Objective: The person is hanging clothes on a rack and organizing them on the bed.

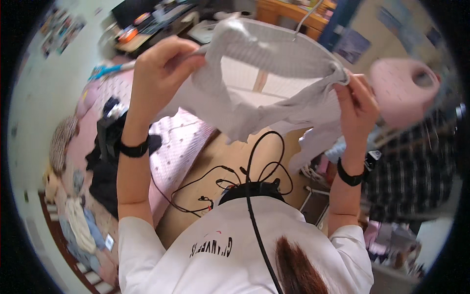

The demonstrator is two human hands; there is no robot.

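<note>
A light grey ribbed garment [281,56] is spread in the air in front of me, its wide opening gaping between my hands. A thin pale clothes hanger [304,20] runs along its upper edge, with the hook rising at the top. My left hand [169,68] is closed, pinching the garment near the hanger's left end. On the other side, my right hand [360,105] pinches the cloth by the hanger's right end. Loose fabric hangs down below both hands, slightly blurred. Whether the fingers also grip the hanger itself is partly hidden by cloth.
A bed with pink bedding [178,142] lies to the left, bearing dark clothes [105,188]. Black cables [249,196] loop in front of my body. A desk [142,41] stands at the back left. Dark checked cloth [416,169] hangs at the right, below a pink object [399,93].
</note>
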